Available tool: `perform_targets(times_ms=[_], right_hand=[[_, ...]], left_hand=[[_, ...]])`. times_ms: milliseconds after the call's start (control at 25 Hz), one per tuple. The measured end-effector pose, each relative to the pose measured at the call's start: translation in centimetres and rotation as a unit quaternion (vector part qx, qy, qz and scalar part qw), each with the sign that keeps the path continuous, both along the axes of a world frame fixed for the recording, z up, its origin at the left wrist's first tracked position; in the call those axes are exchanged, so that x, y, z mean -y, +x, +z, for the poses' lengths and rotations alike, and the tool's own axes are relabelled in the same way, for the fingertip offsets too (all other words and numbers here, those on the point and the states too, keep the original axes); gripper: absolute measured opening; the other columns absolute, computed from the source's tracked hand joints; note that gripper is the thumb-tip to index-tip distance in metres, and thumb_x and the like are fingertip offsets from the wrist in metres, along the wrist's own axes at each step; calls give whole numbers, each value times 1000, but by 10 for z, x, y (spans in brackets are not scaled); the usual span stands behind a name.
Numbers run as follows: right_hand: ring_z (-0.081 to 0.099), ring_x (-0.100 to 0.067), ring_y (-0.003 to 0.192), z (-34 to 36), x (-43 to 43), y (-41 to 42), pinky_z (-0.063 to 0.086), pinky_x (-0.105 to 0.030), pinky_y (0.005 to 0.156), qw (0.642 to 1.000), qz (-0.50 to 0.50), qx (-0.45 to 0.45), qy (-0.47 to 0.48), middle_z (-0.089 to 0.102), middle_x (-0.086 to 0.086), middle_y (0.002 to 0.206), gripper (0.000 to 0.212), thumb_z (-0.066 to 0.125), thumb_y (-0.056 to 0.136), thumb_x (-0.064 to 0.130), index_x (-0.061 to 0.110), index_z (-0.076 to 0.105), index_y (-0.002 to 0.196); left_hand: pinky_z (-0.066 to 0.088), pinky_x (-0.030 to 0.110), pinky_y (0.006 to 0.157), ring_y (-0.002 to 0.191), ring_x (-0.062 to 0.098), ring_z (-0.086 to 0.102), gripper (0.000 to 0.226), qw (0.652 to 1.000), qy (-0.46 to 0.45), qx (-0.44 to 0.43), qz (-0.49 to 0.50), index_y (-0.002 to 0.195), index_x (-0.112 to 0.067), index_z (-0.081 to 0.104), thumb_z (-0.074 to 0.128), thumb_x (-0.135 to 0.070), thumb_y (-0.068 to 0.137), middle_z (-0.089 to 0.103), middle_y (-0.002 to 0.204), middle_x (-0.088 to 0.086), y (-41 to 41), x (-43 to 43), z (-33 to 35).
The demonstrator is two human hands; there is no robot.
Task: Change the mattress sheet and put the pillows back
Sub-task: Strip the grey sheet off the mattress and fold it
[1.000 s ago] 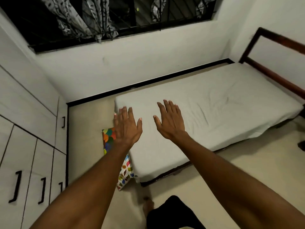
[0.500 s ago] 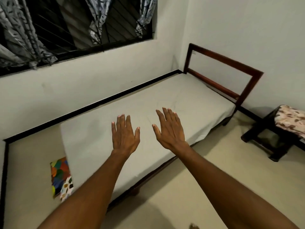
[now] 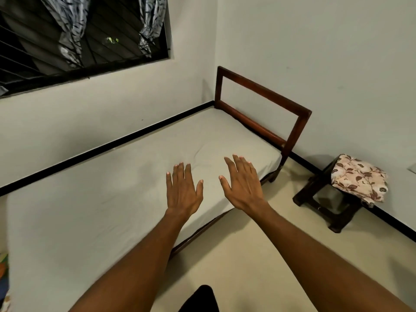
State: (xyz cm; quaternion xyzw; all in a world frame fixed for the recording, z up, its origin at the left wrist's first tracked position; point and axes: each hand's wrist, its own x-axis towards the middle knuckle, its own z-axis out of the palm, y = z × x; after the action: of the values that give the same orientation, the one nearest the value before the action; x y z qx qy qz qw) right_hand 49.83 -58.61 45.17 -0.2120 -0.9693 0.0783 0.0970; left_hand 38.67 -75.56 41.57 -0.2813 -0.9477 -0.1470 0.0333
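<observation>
Plain white sheet [image 3: 126, 194] lay flat over mattress w/ no pillows on it. Left hand [image 3: 182, 190] & right hand [image 3: 244, 186] hovered above, fingers spread, empty. Floral folded cloth [image 3: 359, 177] on dark stool [image 3: 326, 207], poss. next sheet. Swap, pillows pending.

We stand in a home bedroom: beyond our fingers [image 3: 242, 164] lies a low bed [image 3: 101, 199] with a wooden headboard [image 3: 263, 93] (sheet plain white), a barred window [image 3: 78, 41] farther off, a stool [image 3: 326, 203] rightward.

A pale grey-white fitted sheet [image 3: 126, 188] is lying smooth, faintly creased, over the low mattress, while a folded floral-patterned cloth [image 3: 360, 179] is resting on a dark wooden stool [image 3: 326, 206].
</observation>
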Motion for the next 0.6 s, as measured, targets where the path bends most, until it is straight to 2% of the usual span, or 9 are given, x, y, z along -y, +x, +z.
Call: perform_targets(times_ms=[160,360,440,600], right_hand=[[16,-28,160,-24,-91,-24,13,-45,130,1000,-2,6,-30,21,-10,172,68,27,106,57,23,22,165],[17,-24,160,-51,-237,-70,10,-41,129,998,-17,38,-55,20,-5,173,66,27,107,58,27,20,165],[16,-24,160,-51,-295,-88,10,-41,129,997,-13,62,-35,19,-4,173,67,24,106,60,29,18,165],[27,-26,157,-55,-402,-113,22,-44,126,993,-68,68,-69,29,-4,170,66,29,105,61,29,25,163]], left_hand=[[10,52,129,160,29,15,70,1000,7,5,-11,163,-15,25,33,-56,106,21,171,11,-29,-102,-23],[13,56,129,159,30,19,71,997,-5,71,-1,163,-16,25,35,-56,106,22,171,12,-79,-246,-60],[11,55,129,160,30,16,72,997,-24,72,-6,165,-17,21,32,-56,106,18,173,11,-92,-301,-63],[9,54,128,160,29,15,70,994,-36,90,-41,164,-18,21,32,-54,106,18,173,9,-111,-402,-61]])
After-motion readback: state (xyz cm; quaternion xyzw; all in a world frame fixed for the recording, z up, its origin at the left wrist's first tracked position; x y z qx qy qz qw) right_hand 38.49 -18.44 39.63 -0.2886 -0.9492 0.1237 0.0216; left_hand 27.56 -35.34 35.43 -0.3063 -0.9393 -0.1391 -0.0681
